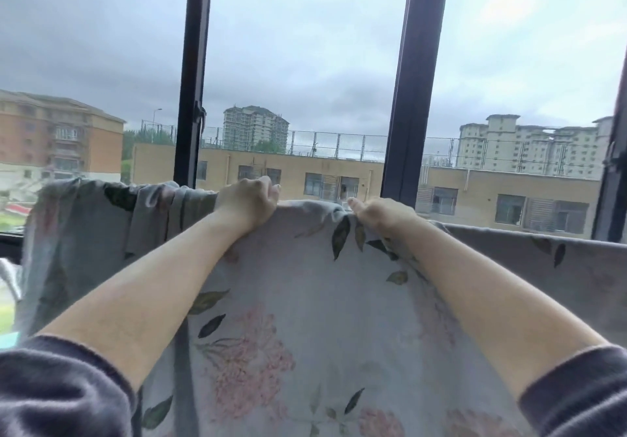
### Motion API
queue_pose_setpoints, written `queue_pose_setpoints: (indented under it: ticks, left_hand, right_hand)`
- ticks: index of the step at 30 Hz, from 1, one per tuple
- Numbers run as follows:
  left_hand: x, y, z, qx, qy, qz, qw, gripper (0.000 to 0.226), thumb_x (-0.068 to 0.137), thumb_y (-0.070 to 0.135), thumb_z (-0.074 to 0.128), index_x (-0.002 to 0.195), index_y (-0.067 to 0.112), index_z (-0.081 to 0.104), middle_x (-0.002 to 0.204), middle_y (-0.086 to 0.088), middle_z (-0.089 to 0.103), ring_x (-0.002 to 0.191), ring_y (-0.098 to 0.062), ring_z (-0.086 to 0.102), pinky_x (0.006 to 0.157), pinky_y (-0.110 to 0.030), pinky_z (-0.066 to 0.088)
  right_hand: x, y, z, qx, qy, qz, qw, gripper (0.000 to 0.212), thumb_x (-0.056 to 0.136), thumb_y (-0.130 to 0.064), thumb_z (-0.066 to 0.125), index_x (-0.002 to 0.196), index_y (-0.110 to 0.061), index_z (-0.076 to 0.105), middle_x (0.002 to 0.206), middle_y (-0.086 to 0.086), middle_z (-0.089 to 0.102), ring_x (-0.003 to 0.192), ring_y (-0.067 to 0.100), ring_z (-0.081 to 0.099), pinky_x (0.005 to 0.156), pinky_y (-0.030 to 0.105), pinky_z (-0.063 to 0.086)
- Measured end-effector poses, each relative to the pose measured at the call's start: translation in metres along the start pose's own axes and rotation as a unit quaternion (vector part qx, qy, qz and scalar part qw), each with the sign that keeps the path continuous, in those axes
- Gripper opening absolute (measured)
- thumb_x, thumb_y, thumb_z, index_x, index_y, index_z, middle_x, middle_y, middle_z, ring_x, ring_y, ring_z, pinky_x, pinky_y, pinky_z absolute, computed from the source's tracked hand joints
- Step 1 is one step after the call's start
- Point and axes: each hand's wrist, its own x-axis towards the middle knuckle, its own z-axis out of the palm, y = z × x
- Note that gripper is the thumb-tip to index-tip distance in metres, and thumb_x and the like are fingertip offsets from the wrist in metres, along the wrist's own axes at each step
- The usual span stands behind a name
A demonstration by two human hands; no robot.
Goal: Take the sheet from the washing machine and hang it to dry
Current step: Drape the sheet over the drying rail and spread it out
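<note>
The sheet [305, 301] is grey with pink flowers and dark leaves, and it hangs draped across the width of the view, in front of a window. Its top edge runs level at about mid-height; whatever carries it is hidden under the cloth. My left hand [249, 200] grips the top fold with curled fingers, left of centre. Just to its right, my right hand [380, 214] pinches the same top edge. Both forearms reach up and forward, with dark sleeves pushed back at the bottom corners. The cloth bunches into folds at the left end [156, 212].
Tall dark window frame posts [193, 73] [417, 73] stand right behind the sheet. Another frame edge [610, 178] is at the far right. Beyond the glass are buildings and a cloudy sky.
</note>
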Motion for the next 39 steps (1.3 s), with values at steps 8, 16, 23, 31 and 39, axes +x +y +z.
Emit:
queue_pose_setpoints:
  ticks: [8,16,23,31,39]
  left_hand:
    - [-0.031,-0.071,-0.025,0.054,0.075,0.012,0.996,0.042,0.098,0.047,0.023,0.089,0.019,0.053,0.093,-0.007,0.065,0.088,-0.024,0.059,0.097,-0.043,0.032]
    - [-0.046,-0.18,-0.046,0.03,0.033,-0.001,0.999,0.052,0.088,0.061,0.021,0.103,0.024,0.056,0.106,-0.008,0.066,0.099,-0.029,0.059,0.086,-0.04,0.043]
    - [-0.043,-0.216,-0.052,-0.078,0.076,0.054,0.993,0.042,0.091,0.047,0.036,0.087,0.019,0.067,0.09,-0.002,0.071,0.086,-0.023,0.063,0.08,-0.035,0.044]
    - [-0.01,-0.22,-0.049,-0.105,0.066,-0.004,0.992,0.029,0.099,0.032,0.04,0.081,0.017,0.058,0.088,-0.014,0.067,0.083,-0.031,0.062,0.074,-0.035,0.049]
    - [-0.066,-0.297,-0.03,-0.182,0.107,-0.099,0.972,0.032,0.097,0.041,0.041,0.105,0.011,0.052,0.103,-0.012,0.058,0.095,-0.029,0.054,0.08,-0.04,0.044]
  right_hand:
    - [-0.009,-0.047,0.015,0.048,0.116,-0.197,0.972,0.047,0.1,-0.047,0.026,0.075,-0.017,0.051,0.077,0.004,0.06,0.077,0.027,0.059,0.064,0.032,0.043]
    - [-0.009,-0.166,0.039,0.016,0.082,-0.276,0.957,0.032,0.097,-0.04,0.041,0.086,-0.018,0.062,0.079,0.002,0.057,0.083,0.025,0.057,0.06,0.029,0.037]
    - [0.008,-0.204,0.049,0.133,0.11,-0.207,0.963,0.044,0.093,-0.026,0.051,0.05,-0.016,0.049,0.051,-0.004,0.052,0.053,0.017,0.05,0.052,0.026,0.035]
    - [0.028,-0.178,0.042,0.091,0.098,-0.058,0.989,0.032,0.096,-0.031,0.045,0.072,-0.013,0.058,0.085,0.011,0.06,0.087,0.026,0.059,0.07,0.031,0.04]
    - [-0.007,-0.239,0.06,0.126,0.111,-0.219,0.961,0.038,0.1,-0.04,0.033,0.085,-0.016,0.057,0.078,0.003,0.06,0.082,0.024,0.057,0.072,0.034,0.045]
